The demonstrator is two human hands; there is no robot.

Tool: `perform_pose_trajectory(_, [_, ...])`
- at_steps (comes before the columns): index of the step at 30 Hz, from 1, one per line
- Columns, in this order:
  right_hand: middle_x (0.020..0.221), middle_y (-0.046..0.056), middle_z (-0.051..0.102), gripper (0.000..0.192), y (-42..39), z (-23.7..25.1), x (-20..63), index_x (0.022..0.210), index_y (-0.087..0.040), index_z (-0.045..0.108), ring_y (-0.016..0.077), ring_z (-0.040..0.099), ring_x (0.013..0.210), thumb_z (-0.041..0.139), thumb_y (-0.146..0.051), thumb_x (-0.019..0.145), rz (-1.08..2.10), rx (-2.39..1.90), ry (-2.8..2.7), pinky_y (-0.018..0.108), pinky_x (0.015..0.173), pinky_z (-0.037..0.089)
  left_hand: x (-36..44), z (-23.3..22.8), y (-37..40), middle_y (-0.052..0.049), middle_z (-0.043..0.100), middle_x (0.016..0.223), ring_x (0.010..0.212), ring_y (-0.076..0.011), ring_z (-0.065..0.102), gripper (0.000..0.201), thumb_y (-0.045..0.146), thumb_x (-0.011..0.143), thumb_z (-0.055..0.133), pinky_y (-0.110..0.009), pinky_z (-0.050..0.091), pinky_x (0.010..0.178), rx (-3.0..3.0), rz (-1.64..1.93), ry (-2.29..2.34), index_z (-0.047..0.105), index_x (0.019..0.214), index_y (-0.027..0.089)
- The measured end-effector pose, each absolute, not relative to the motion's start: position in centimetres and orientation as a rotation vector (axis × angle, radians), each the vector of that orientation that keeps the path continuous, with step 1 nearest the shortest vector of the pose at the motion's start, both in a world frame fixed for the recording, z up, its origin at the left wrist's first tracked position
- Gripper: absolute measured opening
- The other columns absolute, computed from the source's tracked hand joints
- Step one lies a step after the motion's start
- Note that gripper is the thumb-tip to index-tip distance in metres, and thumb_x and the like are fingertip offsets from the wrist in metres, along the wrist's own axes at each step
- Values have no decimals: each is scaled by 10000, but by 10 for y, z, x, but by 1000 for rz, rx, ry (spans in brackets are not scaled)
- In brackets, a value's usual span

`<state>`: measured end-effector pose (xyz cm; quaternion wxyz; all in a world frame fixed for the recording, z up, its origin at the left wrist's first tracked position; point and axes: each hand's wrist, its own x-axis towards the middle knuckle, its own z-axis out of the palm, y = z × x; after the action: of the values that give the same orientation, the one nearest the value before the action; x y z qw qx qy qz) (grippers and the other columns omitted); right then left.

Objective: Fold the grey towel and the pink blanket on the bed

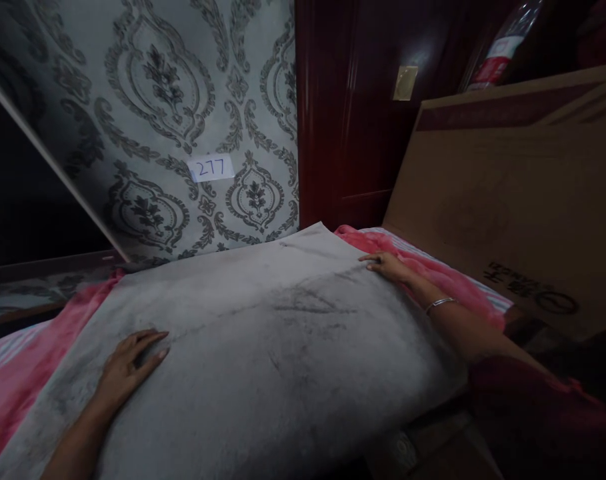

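A large grey plush blanket (263, 340) lies spread over a pink bedcover (17, 373). My left hand (127, 367) rests flat on the blanket's near left part, fingers spread and holding nothing. My right hand (387, 265) lies palm down on the blanket's far right edge, beside the pink cover. A thin bangle (440, 303) sits on my right wrist.
A large cardboard box (513, 200) leans at the right of the bed. Behind stands a patterned grey wall (173, 100) with a paper tag reading 277 (211, 167), and a dark red wooden door (353, 107). A dark opening is at the left.
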<state>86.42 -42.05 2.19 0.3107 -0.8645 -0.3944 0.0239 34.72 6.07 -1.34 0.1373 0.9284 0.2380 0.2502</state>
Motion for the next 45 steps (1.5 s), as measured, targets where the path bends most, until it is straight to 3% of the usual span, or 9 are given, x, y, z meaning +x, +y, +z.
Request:
perform_pose_trajectory(7, [1020,98,739,239,-421,-14,857,995,-195,791,262,649,1009,607,-171,843,-24,-2363,-995,400,985,498,349,-9,51,-63,692,1147,1129,-286,655,490,648,760,582,-435,518,1024,2708,738,688,756,1044,288])
perform_pose_trajectory(12, [1206,167,651,290,-398,-13,834,1093,-172,741,358,536,1191,637,-187,822,-305,-2385,-1047,526,1071,400,349,-9,45,-66,712,1135,1092,-275,670,469,633,807,560,-418,537,984,2781,803,637,750,1039,271])
perform_pose_trajectory(16, [1173,116,663,353,-352,-18,799,1123,-209,690,297,576,1110,719,-208,771,-288,-2198,-1422,458,997,455,349,-12,45,-81,736,1082,1057,-281,676,425,592,857,527,-428,546,947,2839,918,571,742,993,251])
perform_pose_trajectory(23, [942,52,706,145,-321,-34,787,896,-220,688,229,628,915,663,-151,770,-153,-2120,-1406,362,854,478,348,-16,50,-82,733,1014,1018,-274,671,352,529,872,531,-419,534,909,2842,893,555,722,944,242])
perform_pose_trajectory(28, [864,90,694,74,-324,-33,785,778,-210,634,257,615,888,583,-163,802,-199,-2108,-1400,387,840,463,348,-17,46,-77,722,1034,1041,-260,654,320,504,871,555,-424,513,948,2770,825,575,713,956,239])
perform_pose_trajectory(34, [859,121,690,165,-331,-35,780,838,-215,633,301,610,863,490,-292,868,-468,-2216,-1343,438,798,465,343,-19,38,-86,694,1140,1138,-257,606,298,432,880,599,-437,471,1014,2708,762,618,719,1059,228])
perform_pose_trajectory(45, [819,151,691,395,-331,-3,772,860,-190,713,305,598,819,373,-377,931,-607,-2203,-1439,434,764,498,338,-20,35,-75,656,1185,1158,-241,578,298,394,898,643,-425,440,1038,2633,695,559,740,1134,241])
